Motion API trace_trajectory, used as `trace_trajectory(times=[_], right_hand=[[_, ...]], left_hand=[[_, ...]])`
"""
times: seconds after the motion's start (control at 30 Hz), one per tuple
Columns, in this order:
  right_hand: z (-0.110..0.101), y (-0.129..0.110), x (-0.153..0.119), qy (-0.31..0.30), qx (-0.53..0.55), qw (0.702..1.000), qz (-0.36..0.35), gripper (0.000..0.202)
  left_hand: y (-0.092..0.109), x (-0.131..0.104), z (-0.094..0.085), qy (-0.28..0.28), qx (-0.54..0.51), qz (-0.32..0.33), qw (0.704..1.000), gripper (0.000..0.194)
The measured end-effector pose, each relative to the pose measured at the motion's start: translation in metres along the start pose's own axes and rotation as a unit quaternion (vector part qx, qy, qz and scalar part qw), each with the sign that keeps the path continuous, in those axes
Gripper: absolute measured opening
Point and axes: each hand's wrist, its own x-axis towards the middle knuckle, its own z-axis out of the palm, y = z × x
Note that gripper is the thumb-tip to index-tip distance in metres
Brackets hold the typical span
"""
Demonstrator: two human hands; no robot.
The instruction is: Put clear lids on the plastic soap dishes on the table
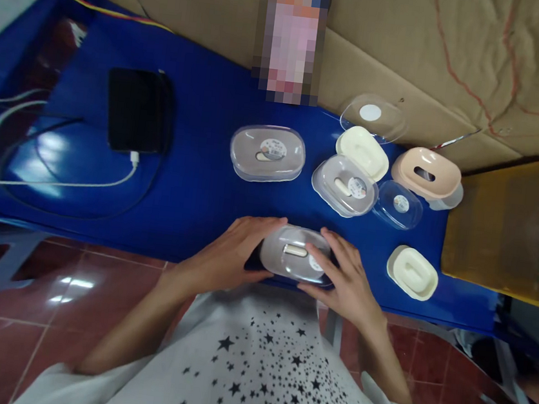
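Note:
A clear oval soap box [293,253] with a lid lies at the near edge of the blue table [192,193]. My left hand [235,250] cups its left side and my right hand [343,275] presses on its right side and top. A cream insert shows through the lid. Both hands grip this box.
Further back lie a closed clear box [267,153], another clear box [345,186], a cream tray [363,152], loose clear lids [373,116] [398,205], a peach tray [427,173] and a cream tray [412,273]. A black device [134,109] with cables lies left. Cardboard stands behind and at right.

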Motion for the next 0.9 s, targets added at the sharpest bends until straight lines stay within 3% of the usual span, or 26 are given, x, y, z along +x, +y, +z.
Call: trace_trajectory(times=[0.13, 0.37, 0.9], right_hand=[[0.004, -0.012, 0.018, -0.022, -0.038, 0.998, -0.039, 0.078], [0.004, -0.010, 0.023, -0.030, -0.054, 0.996, -0.062, 0.077], [0.038, 0.003, 0.015, 0.030, -0.057, 0.997, -0.044, 0.086]], left_hand=[[0.001, 0.004, 0.007, 0.004, 0.000, 0.025, 1.000, 0.099], [0.001, 0.006, 0.004, -0.008, 0.019, 0.029, 0.999, 0.093], [0.000, 0.006, 0.003, -0.017, 0.055, 0.026, 0.998, 0.089]])
